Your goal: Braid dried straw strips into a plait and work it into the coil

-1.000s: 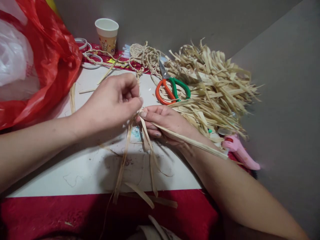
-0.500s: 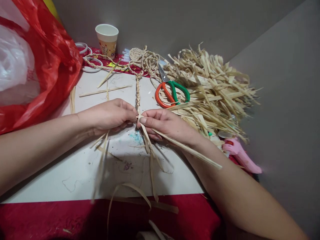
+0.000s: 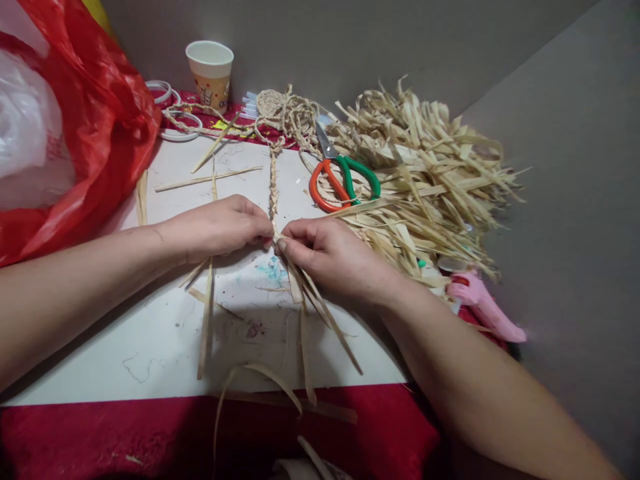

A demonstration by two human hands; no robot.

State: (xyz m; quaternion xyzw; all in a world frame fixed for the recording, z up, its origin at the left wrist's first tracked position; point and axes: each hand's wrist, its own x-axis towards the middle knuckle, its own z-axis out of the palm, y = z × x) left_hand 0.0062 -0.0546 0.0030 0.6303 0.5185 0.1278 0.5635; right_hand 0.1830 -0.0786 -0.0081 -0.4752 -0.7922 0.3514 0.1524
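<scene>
A narrow braid of dry straw strips [image 3: 273, 180] runs down the white board toward me from a coil of braided cord [image 3: 287, 110]. My left hand [image 3: 233, 228] pinches the lower end of the braid from the left, fingers closed. From the right, my right hand [image 3: 327, 250] is closed with thumb and fingers on the same spot. Loose straw strips [image 3: 323, 307] fan out below the right hand toward the board's near edge. Another strip [image 3: 206, 320] hangs down below my left hand. The fingertips partly hide where the strips cross.
Scissors with one orange and one green handle [image 3: 345, 183] lie beside a large heap of straw [image 3: 425, 153]. A paper cup [image 3: 210, 77] and white rings [image 3: 183, 127] stand at the back. A red plastic bag [image 3: 110, 120] fills the left; a pink glue gun [image 3: 483, 303] lies right.
The long strip that stuck out to the right across my right wrist now hangs down with the others. My right fingers have closed in nearer the braid's end.
</scene>
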